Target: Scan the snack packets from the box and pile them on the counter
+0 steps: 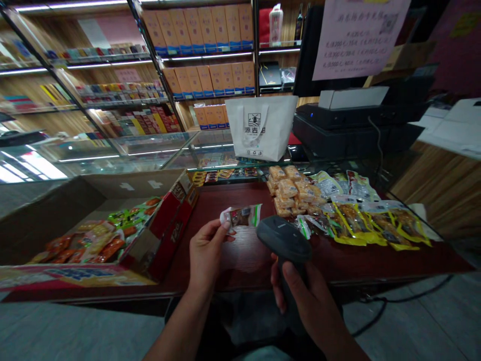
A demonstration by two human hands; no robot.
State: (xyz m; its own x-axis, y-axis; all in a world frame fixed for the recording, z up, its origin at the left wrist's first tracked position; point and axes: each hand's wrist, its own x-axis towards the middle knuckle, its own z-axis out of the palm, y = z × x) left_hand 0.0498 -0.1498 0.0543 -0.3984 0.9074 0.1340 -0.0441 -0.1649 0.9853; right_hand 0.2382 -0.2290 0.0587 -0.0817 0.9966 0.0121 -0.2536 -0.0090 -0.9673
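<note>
Between the thumb and fingers of my left hand (pixel 208 250) is one end of a small clear snack packet (pixel 242 216) with brownish contents and a green-edged end. It is held just above the dark red tabletop (pixel 236 265). My right hand (pixel 300 286) is wrapped round the handle of a dark barcode scanner (pixel 283 238), whose head points left toward the packet. Right of the scanner head lie similar small packets (pixel 315 225). Behind them is a pile of wrapped orange-brown snack blocks (pixel 291 190).
An open cardboard box (pixel 176 230) with assorted packaged snacks stands on the left. Yellow-edged snack packets (pixel 376 223) and whitish packets (pixel 345 184) lie on the right. A white paper bag (pixel 261 128) stands on the glass counter behind, beside a dark monitor with a pink sign (pixel 356 40).
</note>
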